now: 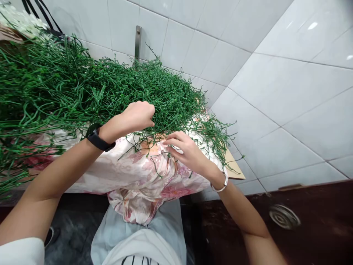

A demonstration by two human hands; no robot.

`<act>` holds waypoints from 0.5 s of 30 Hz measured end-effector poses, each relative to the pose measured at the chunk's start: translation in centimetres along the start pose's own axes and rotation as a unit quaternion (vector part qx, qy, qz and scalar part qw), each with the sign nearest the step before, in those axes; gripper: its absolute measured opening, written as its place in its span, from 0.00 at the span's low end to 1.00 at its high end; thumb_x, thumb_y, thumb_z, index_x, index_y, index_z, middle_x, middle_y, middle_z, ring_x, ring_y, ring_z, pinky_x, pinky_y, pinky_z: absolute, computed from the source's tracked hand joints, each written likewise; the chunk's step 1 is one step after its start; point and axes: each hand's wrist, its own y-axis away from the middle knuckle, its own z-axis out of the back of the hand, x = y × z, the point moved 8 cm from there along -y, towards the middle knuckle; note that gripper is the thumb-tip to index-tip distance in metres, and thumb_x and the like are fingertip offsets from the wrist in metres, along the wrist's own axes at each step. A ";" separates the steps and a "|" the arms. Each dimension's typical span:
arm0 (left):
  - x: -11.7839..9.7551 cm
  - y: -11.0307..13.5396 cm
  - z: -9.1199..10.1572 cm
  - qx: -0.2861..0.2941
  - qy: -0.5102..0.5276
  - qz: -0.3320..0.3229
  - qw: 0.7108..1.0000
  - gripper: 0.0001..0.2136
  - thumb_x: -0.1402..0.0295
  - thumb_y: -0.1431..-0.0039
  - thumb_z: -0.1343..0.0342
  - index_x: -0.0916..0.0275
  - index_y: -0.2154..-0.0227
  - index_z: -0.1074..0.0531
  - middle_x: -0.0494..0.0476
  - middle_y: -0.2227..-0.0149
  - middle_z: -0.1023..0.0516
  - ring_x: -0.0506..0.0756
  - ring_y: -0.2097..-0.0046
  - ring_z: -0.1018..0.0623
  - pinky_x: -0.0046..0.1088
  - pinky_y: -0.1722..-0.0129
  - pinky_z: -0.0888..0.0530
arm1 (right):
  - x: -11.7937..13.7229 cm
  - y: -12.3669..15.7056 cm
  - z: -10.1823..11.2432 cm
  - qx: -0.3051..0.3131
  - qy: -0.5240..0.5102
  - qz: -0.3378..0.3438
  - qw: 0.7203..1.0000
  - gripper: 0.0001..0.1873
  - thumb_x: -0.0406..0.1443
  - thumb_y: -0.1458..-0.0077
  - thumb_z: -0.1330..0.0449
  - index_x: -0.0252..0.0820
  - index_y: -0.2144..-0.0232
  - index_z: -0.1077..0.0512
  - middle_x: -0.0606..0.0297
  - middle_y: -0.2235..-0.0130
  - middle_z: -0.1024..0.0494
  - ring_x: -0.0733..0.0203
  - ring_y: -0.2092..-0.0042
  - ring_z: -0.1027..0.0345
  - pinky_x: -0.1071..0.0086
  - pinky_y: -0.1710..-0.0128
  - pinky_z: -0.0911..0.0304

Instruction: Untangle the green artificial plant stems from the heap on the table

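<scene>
Thin green artificial-looking stems (168, 90) lie in a thick heap along the wall side of a flower-patterned cloth (96, 173). My left hand (138, 116), with a black watch on its wrist, is curled closed at the heap's near edge. Its fingertips are turned away, so anything inside them is hidden. Just right of it and closer to me, my right hand (186, 149) hovers low over the cloth with fingers apart and slightly bent. A few loose stems (156, 167) lie on the cloth beside its fingertips. A silver bangle circles the right wrist.
White flowers (20, 20) sit at the far left beside black straps. A metal bracket (138, 42) stands against the tiled wall (190, 44). At the right, a board corner (234, 167) sticks out under the cloth. A round metal drain (284, 216) is set in the dark red floor.
</scene>
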 end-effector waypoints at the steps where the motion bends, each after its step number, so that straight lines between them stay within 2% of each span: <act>1: 0.1 0.2 -0.7 0.042 -0.009 -0.009 0.999 0.13 0.59 0.51 0.49 0.66 0.79 0.31 0.57 0.78 0.30 0.53 0.72 0.31 0.26 0.74 0.40 | -0.3 -0.3 0.3 -0.014 0.008 -0.005 1.000 0.11 0.35 0.43 0.52 0.40 0.62 0.31 0.59 0.59 0.31 0.60 0.57 0.39 0.62 0.56 0.41; 3: 0.1 0.7 -1.9 0.096 -0.011 -0.035 0.995 0.14 0.58 0.54 0.47 0.65 0.81 0.31 0.57 0.80 0.32 0.53 0.74 0.31 0.26 0.75 0.41 | -1.1 -0.9 1.1 -0.041 0.022 -0.016 0.999 0.10 0.34 0.44 0.52 0.41 0.64 0.31 0.59 0.61 0.31 0.60 0.58 0.39 0.62 0.57 0.41; 5: -0.1 1.0 -2.8 0.109 0.006 -0.052 0.993 0.13 0.58 0.57 0.46 0.65 0.84 0.32 0.56 0.82 0.34 0.54 0.75 0.31 0.27 0.75 0.41 | -1.5 -1.6 1.4 -0.054 0.042 -0.017 0.998 0.10 0.34 0.45 0.50 0.42 0.62 0.31 0.59 0.61 0.32 0.60 0.58 0.40 0.63 0.57 0.42; 8: -0.2 1.0 -3.5 0.080 0.054 -0.059 0.994 0.10 0.64 0.60 0.44 0.63 0.87 0.35 0.53 0.84 0.38 0.52 0.77 0.34 0.27 0.75 0.42 | -1.5 -2.9 0.6 -0.032 0.115 0.007 0.993 0.13 0.35 0.46 0.48 0.46 0.57 0.32 0.59 0.60 0.34 0.58 0.58 0.42 0.63 0.59 0.44; 11: 0.0 1.0 -3.2 0.043 0.093 -0.065 0.993 0.05 0.73 0.61 0.48 0.63 0.87 0.36 0.51 0.85 0.39 0.49 0.81 0.39 0.26 0.76 0.45 | -1.4 -4.5 0.1 -0.018 0.180 0.024 0.983 0.10 0.37 0.45 0.49 0.47 0.64 0.28 0.59 0.61 0.35 0.57 0.58 0.44 0.62 0.60 0.47; 13: 0.5 1.0 -2.5 0.026 0.103 -0.060 0.993 0.05 0.75 0.61 0.50 0.63 0.87 0.36 0.51 0.85 0.38 0.48 0.81 0.41 0.26 0.77 0.46 | -1.5 -5.4 1.0 -0.034 0.174 0.025 0.984 0.11 0.38 0.44 0.50 0.46 0.69 0.28 0.60 0.62 0.35 0.58 0.58 0.44 0.62 0.60 0.48; 15: 1.1 1.2 -1.3 0.006 0.126 -0.052 0.991 0.05 0.74 0.60 0.50 0.63 0.86 0.34 0.52 0.84 0.35 0.48 0.80 0.39 0.26 0.77 0.45 | -1.7 -6.2 2.7 -0.064 0.133 0.022 0.989 0.10 0.39 0.45 0.50 0.47 0.70 0.28 0.62 0.63 0.34 0.59 0.58 0.43 0.62 0.59 0.48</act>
